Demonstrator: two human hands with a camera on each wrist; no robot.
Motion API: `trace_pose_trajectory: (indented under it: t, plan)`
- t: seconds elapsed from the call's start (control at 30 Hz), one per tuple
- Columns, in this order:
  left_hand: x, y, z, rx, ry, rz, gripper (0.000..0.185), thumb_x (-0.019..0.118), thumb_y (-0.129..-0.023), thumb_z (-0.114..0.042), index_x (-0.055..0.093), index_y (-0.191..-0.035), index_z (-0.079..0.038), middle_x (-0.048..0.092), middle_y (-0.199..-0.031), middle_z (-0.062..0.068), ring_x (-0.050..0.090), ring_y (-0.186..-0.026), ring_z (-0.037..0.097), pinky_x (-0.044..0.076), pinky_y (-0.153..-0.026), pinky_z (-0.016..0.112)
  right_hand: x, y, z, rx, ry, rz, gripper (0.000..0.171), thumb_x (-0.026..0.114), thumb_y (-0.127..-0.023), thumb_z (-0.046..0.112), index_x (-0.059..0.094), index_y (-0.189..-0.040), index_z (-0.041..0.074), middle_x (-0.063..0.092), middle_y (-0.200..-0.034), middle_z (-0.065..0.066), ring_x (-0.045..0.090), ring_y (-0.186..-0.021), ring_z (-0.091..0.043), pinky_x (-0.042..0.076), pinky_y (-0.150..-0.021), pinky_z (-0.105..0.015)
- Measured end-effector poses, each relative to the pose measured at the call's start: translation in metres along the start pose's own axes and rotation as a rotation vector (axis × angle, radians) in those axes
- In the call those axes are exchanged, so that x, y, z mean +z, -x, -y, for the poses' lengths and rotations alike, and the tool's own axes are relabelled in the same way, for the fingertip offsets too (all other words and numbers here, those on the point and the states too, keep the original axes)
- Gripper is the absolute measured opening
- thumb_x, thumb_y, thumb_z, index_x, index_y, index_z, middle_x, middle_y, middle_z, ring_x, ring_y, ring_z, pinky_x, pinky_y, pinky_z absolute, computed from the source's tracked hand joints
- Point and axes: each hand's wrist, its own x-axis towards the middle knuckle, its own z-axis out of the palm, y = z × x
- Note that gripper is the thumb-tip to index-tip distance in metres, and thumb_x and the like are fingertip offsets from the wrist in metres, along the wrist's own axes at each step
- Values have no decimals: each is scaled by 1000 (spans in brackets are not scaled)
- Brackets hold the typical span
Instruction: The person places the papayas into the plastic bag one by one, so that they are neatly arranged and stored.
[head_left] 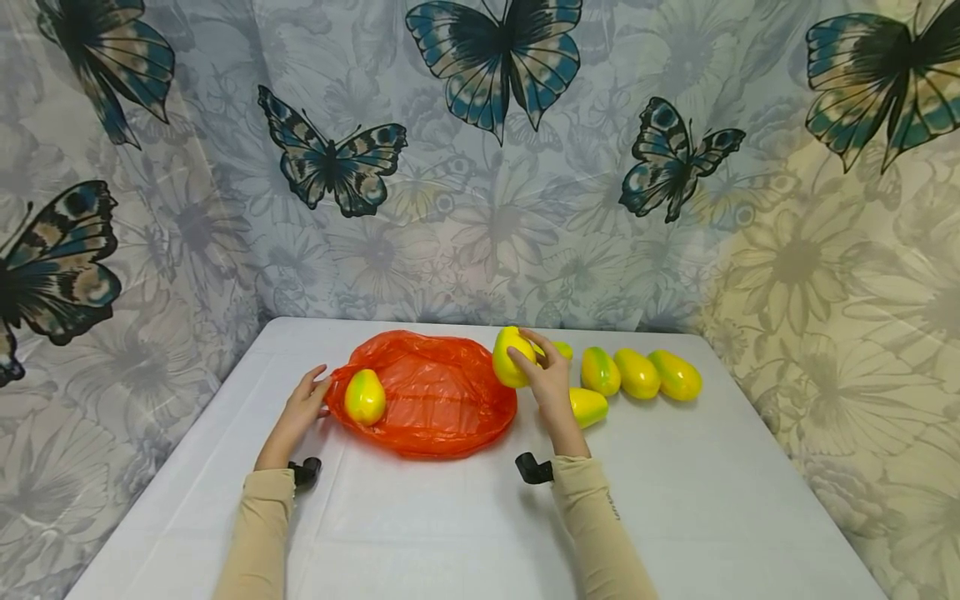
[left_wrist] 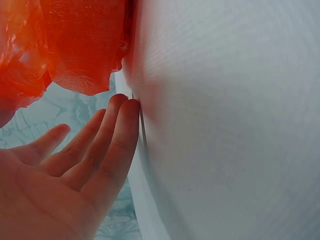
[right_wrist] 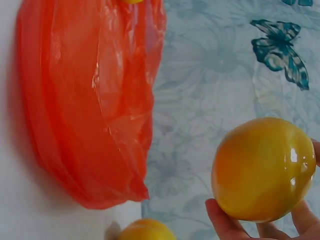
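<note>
The right hand (head_left: pixel 552 379) is holding a yellow fruit (head_left: pixel 512 357) up above the bench (head_left: pixel 712 500), just right of the frame's center, with its fingers (right_wrist: pixel 225 225) curling around the fruit's sides. In the right wrist view the fruit is filling the lower right of the frame, with fingertips showing beneath it. The left hand (head_left: pixel 303 406) is resting at the left edge of the orange bag (head_left: pixel 438 400), its fingers (left_wrist: pixel 107 145) lying straight and slightly spread, holding nothing. A second fruit (head_left: pixel 364 397) is lying on the bag's left part, near that hand. More fruits (head_left: pixel 637 373) are lying in a row on the bench to the right of center, and one more (head_left: pixel 587 407) is sitting just beside the right wrist.
</note>
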Motion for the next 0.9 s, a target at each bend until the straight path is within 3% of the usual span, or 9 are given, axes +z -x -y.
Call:
trace_pose_trajectory:
  t: [0.23, 0.6, 0.9]
  plan:
    - [0, 0, 1, -11, -5, 4, 65, 33, -106, -41, 16, -155, -2, 36, -148, 33, 50, -125, 44, 57, -91, 40, 15, 2, 2, 26, -51, 41, 48, 73, -88, 28, 59, -134, 23, 51, -141, -9, 52, -122, -26, 45, -107, -44]
    - [0, -1, 0, -5, 4, -3, 64, 34, -106, -40, 17, -155, -2, 37, -146, 33, 51, -124, 44, 57, -89, 38, 42, 5, 2, 19, -65, 74, 46, 74, -87, 28, 61, -132, 24, 47, -146, -2, 51, -125, -25, 49, -103, -43]
    - [0, 0, 0, -10, -6, -6, 62, 34, -106, -37, 17, -155, -2, 39, -145, 33, 52, -122, 43, 57, -91, 41, 66, 7, -8, -6, -73, 96, 47, 76, -85, 29, 62, -130, 24, 56, -138, -7, 56, -119, -26, 53, -98, -41]
